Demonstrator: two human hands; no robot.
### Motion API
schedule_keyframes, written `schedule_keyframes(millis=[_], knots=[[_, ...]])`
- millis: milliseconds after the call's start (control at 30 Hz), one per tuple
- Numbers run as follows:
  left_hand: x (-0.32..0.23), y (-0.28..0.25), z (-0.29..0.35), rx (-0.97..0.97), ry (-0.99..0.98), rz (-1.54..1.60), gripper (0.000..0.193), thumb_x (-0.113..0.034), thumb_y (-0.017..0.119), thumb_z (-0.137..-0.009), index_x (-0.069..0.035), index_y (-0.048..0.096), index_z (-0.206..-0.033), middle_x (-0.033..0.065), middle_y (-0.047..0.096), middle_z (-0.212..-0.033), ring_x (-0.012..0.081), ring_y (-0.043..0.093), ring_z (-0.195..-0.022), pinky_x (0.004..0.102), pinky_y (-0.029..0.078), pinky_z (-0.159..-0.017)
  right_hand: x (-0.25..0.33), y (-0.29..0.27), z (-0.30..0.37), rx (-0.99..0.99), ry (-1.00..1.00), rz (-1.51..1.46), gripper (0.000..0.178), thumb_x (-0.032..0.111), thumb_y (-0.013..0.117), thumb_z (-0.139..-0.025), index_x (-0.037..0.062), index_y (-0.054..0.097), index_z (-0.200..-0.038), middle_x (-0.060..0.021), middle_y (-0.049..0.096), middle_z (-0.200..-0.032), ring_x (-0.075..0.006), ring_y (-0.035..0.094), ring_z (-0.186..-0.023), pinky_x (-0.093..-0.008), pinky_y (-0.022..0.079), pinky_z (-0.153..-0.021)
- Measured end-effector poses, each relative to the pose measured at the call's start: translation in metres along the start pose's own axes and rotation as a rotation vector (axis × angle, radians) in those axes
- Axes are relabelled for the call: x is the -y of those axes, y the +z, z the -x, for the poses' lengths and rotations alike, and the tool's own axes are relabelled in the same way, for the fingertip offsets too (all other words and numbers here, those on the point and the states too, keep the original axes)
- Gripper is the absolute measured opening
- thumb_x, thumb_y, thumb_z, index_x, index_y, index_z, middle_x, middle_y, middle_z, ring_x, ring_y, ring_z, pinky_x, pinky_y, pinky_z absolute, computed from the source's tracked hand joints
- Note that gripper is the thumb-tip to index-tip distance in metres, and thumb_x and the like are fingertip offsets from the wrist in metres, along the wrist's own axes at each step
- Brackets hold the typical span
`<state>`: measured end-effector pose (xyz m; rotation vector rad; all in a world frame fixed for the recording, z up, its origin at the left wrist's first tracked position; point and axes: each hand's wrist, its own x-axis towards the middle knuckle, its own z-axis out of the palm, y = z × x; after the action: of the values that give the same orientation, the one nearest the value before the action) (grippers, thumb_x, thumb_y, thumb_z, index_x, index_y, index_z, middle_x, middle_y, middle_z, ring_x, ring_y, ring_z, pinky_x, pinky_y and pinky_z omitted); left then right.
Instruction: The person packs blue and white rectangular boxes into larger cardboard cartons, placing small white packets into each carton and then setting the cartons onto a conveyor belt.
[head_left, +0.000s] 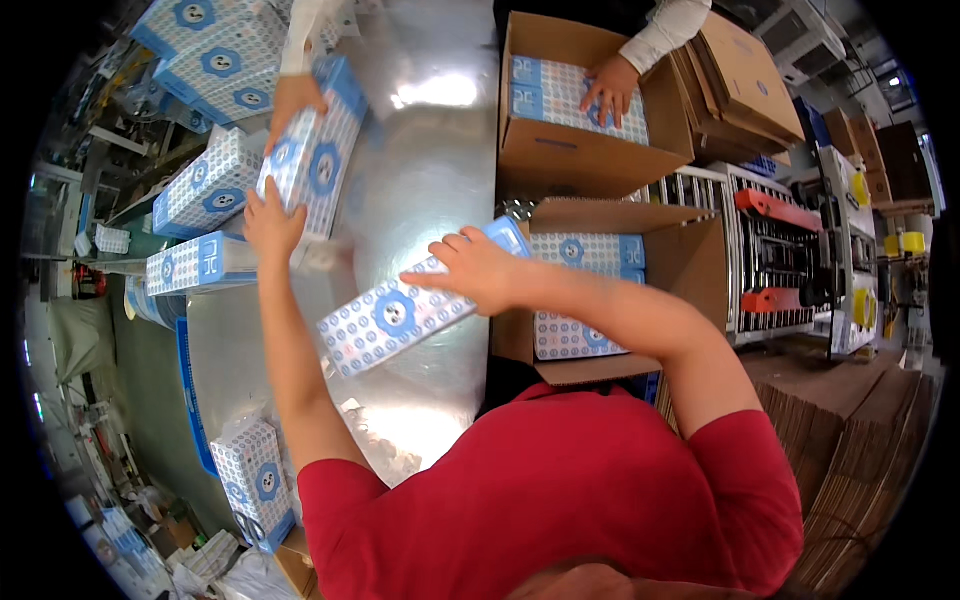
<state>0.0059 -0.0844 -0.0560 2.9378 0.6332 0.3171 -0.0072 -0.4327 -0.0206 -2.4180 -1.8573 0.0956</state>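
Note:
My right hand (480, 272) grips a long white-and-blue patterned pack (360, 328) from above, holding it at a slant over the metal table. The fingers of my left hand (274, 222) are at the near end of another such pack (325, 165). A co-worker's hand (292, 105) touches that same pack near its far end. Beside my right forearm stands an open carton (690, 320) with several matching packs (575, 322) inside; my arm hides part of them. The co-worker's other hand (612, 88) rests on packs in a farther open carton (570, 165).
The shiny metal table (425, 150) runs between the packs and cartons. More packs (215, 185) stand along its left side. Flattened cartons (840, 450) are stacked at lower right. A roller conveyor (780, 250) with red parts lies beyond the cartons. A blue crate edge (190, 400) is at left.

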Motion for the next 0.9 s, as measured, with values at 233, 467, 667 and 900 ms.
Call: schedule_keyframes(millis=[233,467,667,900], knots=[[0.094,-0.026,0.029,-0.243,-0.002,0.08,0.053,-0.034,0.064,-0.079,-0.004,0.053,-0.121,0.0266,0.038,-0.133,0.0413,0.037,-0.122,0.0426,0.033,-0.099,-0.007,0.0,-0.018,0.084,-0.096,-0.169,0.086,0.016,0.072,-0.064,0.0302,0.031,-0.138,-0.0168,0.047,-0.119,-0.0309,0.045,-0.113,-0.0429,0.032,-0.091],[0.158,-0.065,0.049,0.046,0.007,0.124,0.041,-0.027,0.063,-0.08,-0.003,0.057,-0.113,0.0197,0.058,-0.112,0.0347,0.052,-0.107,0.0397,0.04,-0.093,-0.033,0.001,-0.034,0.025,0.013,-0.103,0.091,0.004,0.073,-0.06,0.0355,0.035,-0.136,-0.016,0.039,-0.135,-0.0298,0.034,-0.128,-0.0542,0.017,-0.107],[0.123,-0.107,0.206,0.508,0.013,0.135,0.058,-0.024,0.077,-0.063,-0.01,0.056,-0.116,0.0168,0.052,-0.121,0.0325,0.05,-0.112,0.0375,0.04,-0.095,-0.012,0.001,-0.05,0.05,0.212,-0.009,0.085,0.022,0.075,-0.067,0.0281,0.031,-0.139,-0.0179,0.039,-0.131,-0.0314,0.035,-0.124,-0.0605,0.02,-0.101],[0.074,-0.054,0.352,0.456,-0.158,-0.163,0.047,-0.025,0.068,-0.074,-0.02,0.056,-0.119,0.0175,0.047,-0.128,0.0328,0.046,-0.118,0.0411,0.041,-0.094,0.012,0.017,-0.067,-0.154,0.066,0.004,0.077,0.025,0.071,-0.072,0.0216,0.032,-0.138,-0.0168,0.035,-0.135,-0.0313,0.03,-0.128,-0.0622,0.02,-0.101]])
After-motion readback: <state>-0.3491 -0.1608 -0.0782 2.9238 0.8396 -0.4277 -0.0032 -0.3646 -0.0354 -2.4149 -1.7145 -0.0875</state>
